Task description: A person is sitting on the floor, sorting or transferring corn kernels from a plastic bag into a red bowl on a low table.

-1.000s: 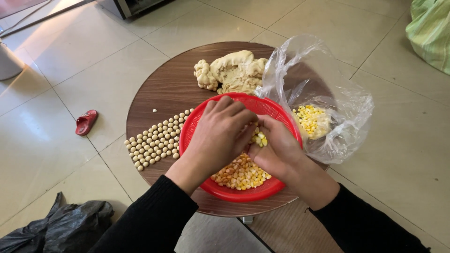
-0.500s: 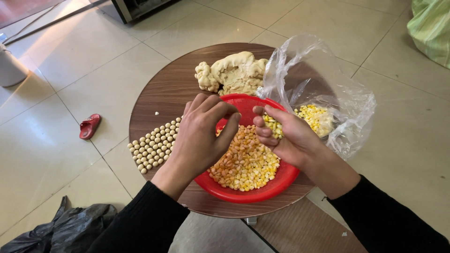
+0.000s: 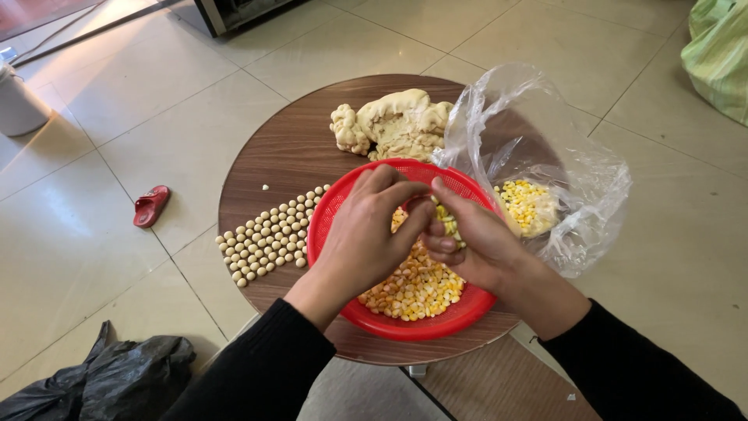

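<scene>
A red plastic colander (image 3: 343, 204) sits on a round brown table (image 3: 288, 148) and holds loose yellow corn kernels (image 3: 417, 288). Both hands hover over it. My right hand (image 3: 475, 242) is cupped around a small clump of kernels. My left hand (image 3: 366, 234) has its fingertips pinched together against that clump, thumb meeting the right thumb. A clear plastic bag (image 3: 569, 195) with more corn inside lies to the right of the colander. Both sleeves are black.
A lump of pale dough (image 3: 393, 121) rests at the table's far side. Several small dough balls (image 3: 269, 234) lie in rows left of the colander. On the tiled floor are a red slipper (image 3: 150, 206), a black bag (image 3: 128, 374) and a white container (image 3: 17, 101).
The hands had parted over the colander half a second ago; now they have come together again, fingertips meeting over the kernels in the right palm.
</scene>
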